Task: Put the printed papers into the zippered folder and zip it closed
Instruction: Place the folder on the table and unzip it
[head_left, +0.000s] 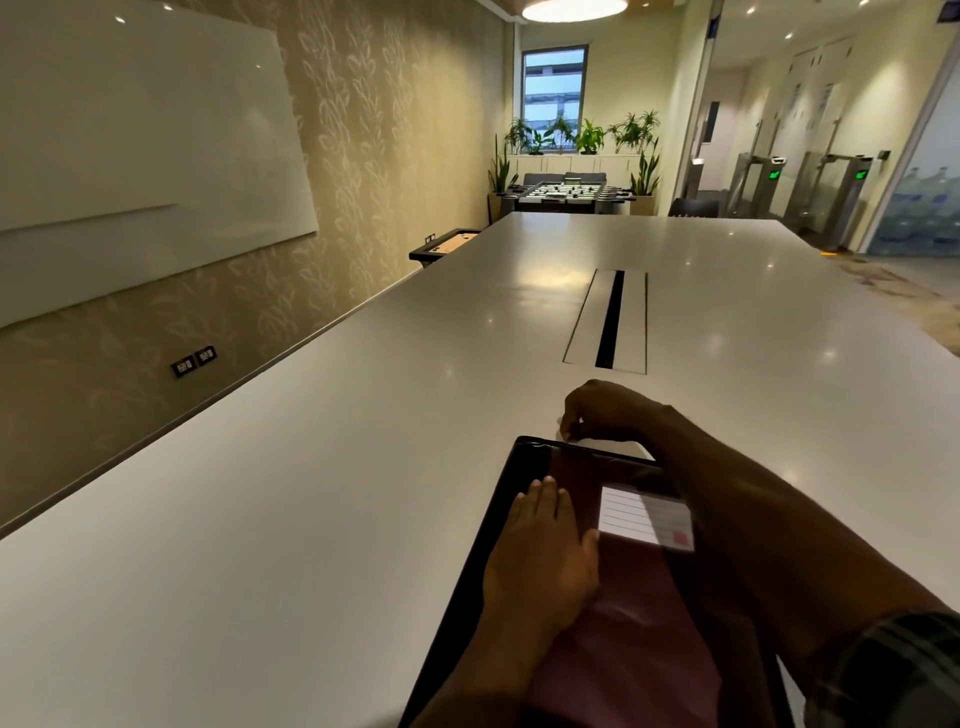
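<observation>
Folder (639, 623) flat under left fingers (546, 501) (right fingers (574, 415) at its far corner)

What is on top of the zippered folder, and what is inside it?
The left hand lies flat on the folder beside a white lined label; the right hand pinches at its far corner. The cover hides any papers inside.

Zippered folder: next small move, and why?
Probably draw the right hand along the far edge of the zippered folder, pulling whatever its fingertips pinch there. That is likely the zipper pull, though it is too small to confirm. The left hand lies flat on the closed cover, steadying it, so zipping seems the step left.
</observation>
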